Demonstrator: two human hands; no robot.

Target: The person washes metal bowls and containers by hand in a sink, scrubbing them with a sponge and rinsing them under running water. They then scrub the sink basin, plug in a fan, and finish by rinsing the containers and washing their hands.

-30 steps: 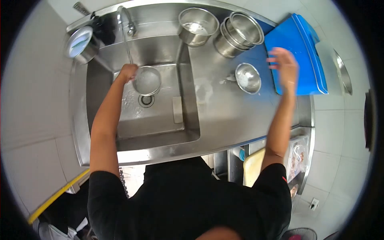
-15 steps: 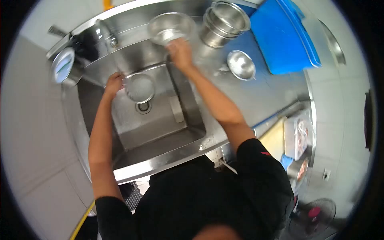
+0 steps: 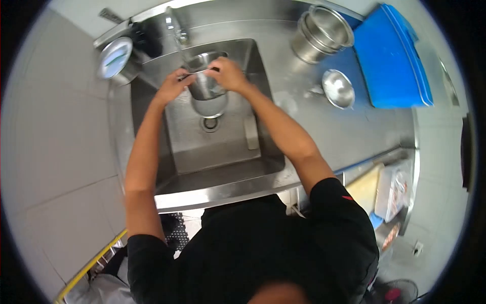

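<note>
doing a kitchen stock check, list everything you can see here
sink: 1, steel, centre
tap: 1, steel, behind sink
pot: 1, steel, held over sink under the tap
stacked pots: 1 stack, steel, counter back right
small bowl: 1, steel, counter right of sink
cutting board: 1, blue, far right
lidded container: 1, steel, left of tap
left hand: on pot rim
right hand: on pot rim

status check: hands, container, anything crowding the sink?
Left hand and right hand both grip the steel container under the faucet, over the sink. Small bowl and stacked pots sit apart on the counter.
</note>
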